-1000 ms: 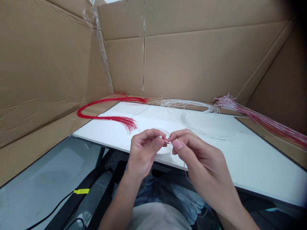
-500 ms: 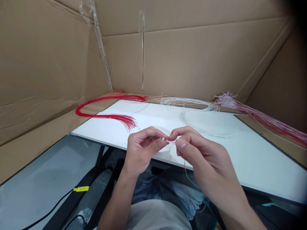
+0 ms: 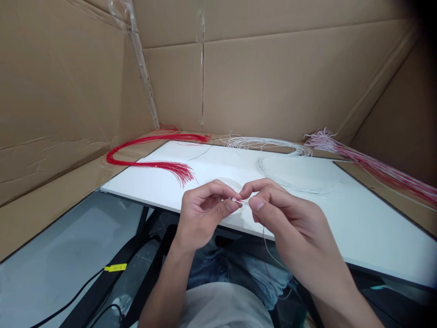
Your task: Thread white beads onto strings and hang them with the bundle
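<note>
Near the table's front edge, my left hand (image 3: 205, 212) pinches a small white piece, perhaps a connector (image 3: 234, 199), between thumb and forefinger. My right hand (image 3: 293, 218) is just to its right, its thumb and fingers closed on a red wire (image 3: 264, 248) and a white wire (image 3: 273, 255). Both wires run from the small piece through the right fingers and hang down over the lap. The fingertips of the two hands nearly meet, and they hide part of the small piece, so how far the wires sit in it cannot be made out.
A bundle of red wires (image 3: 146, 163) curves at the back left of the white table (image 3: 358, 223). White wires (image 3: 269, 143) lie along the back. Mixed red and white wires (image 3: 375, 164) stretch across the right. Cardboard walls (image 3: 273, 82) stand around. A yellow-tagged cable (image 3: 116, 268) is at lower left.
The hands hold almost the same pose on the small piece and wires. The right fingertips have shifted very slightly, and the view has tilted a little.
</note>
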`<state>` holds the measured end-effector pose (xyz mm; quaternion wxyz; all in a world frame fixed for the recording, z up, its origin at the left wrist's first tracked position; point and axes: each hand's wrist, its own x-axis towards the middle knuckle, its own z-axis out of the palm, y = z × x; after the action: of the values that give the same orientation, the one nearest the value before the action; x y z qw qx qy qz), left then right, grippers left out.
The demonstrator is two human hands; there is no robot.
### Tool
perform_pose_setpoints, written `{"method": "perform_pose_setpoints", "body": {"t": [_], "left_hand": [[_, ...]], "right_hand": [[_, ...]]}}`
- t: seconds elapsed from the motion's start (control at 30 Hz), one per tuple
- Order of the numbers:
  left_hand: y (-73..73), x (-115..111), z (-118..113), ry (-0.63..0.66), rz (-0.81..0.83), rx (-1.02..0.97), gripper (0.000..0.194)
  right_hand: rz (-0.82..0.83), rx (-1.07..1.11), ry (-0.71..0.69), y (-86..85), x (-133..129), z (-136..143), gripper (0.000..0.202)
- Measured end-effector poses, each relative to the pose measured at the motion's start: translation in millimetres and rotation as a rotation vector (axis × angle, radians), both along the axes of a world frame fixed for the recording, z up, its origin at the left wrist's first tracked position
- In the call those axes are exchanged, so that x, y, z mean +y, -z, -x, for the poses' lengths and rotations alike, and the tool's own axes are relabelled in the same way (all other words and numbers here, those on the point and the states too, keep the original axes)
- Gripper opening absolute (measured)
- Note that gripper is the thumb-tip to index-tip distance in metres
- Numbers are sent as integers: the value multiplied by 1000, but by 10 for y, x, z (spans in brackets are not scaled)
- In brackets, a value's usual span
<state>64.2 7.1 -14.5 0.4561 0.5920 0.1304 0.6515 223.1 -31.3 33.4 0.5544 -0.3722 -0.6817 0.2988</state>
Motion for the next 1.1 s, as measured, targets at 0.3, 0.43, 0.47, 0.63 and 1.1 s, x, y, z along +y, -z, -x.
{"method": "perform_pose_setpoints", "body": {"t": [0.3,0.43,0.47,0.63,1.1], "left_hand": [[44,-6,-51,28,94,-40,9],[48,-3,-49,32,87,-46,7],[49,-2,-48,40,80,-52,5],[54,-7,-54,67,75,-80,7],[4,-37,-46,-61,47,-33,8]], "right_hand": [[-21,15,-12,1,3,21,35],[-42,4,0,11,2,27,34],[-52,-2,8,14,1,32,34],[-108,-34,51,5,-11,72,33],[-154,-112,77,-19,-43,37,31]]}}
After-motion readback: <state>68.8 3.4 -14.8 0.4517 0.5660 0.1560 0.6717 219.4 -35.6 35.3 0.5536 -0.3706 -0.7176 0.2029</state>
